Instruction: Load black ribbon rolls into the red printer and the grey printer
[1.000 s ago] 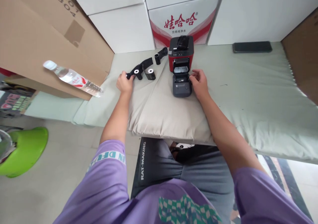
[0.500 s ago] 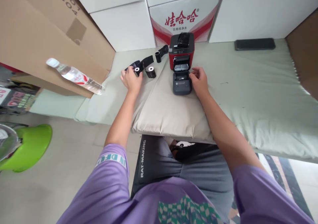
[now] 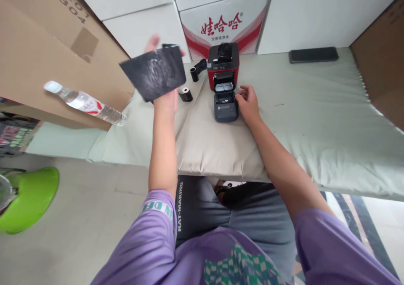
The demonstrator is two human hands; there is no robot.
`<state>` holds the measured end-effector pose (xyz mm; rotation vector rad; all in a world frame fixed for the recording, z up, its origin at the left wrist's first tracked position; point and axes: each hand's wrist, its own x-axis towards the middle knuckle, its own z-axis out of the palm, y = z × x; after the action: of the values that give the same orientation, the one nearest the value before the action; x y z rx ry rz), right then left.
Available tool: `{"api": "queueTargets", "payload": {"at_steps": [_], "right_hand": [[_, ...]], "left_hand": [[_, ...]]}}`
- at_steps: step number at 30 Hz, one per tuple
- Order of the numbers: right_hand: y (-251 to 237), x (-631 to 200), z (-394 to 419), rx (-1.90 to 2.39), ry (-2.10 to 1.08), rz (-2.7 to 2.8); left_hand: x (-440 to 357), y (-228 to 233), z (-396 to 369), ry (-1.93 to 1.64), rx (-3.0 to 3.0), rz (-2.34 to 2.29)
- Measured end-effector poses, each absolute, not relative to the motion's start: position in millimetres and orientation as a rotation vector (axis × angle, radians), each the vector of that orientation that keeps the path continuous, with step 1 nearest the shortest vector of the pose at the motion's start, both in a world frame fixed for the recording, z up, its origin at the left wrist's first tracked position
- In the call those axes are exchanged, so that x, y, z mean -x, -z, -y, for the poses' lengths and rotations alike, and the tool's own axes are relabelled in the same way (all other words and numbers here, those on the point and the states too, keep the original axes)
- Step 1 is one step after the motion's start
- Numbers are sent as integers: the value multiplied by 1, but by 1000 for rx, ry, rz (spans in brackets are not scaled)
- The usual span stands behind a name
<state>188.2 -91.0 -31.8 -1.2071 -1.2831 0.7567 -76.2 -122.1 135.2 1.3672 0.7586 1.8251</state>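
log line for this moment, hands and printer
left hand: holds black sheet raised | right hand: touching printer | printer lid: open

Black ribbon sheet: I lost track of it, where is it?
In the head view, the black sheet is left of centre, raised in the left hand, left of the red printer.

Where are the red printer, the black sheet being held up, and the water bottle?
red printer (image 3: 222, 68), head view, on its red front.
black sheet (image 3: 153, 72), head view, middle of the sheet.
water bottle (image 3: 85, 103), head view, on its label.
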Motion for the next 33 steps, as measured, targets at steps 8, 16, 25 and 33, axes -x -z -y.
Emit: {"api": "queueTargets", "payload": {"at_steps": [8,16,25,33], "right_hand": [[35,-195,89,1215,-729,1259],[42,-202,81,1286,-580,1157],[35,-201,86,1296,-634,1147],[33,-199,88,1310,-615,1127]], "left_hand": [[22,-97,82,-989,-2006,-936],[14,-36,55,-1085,-1887,-940],[3,-34,60,-1113,-1894,-876],[7,-25,64,-1057,-2144,-949]]}}
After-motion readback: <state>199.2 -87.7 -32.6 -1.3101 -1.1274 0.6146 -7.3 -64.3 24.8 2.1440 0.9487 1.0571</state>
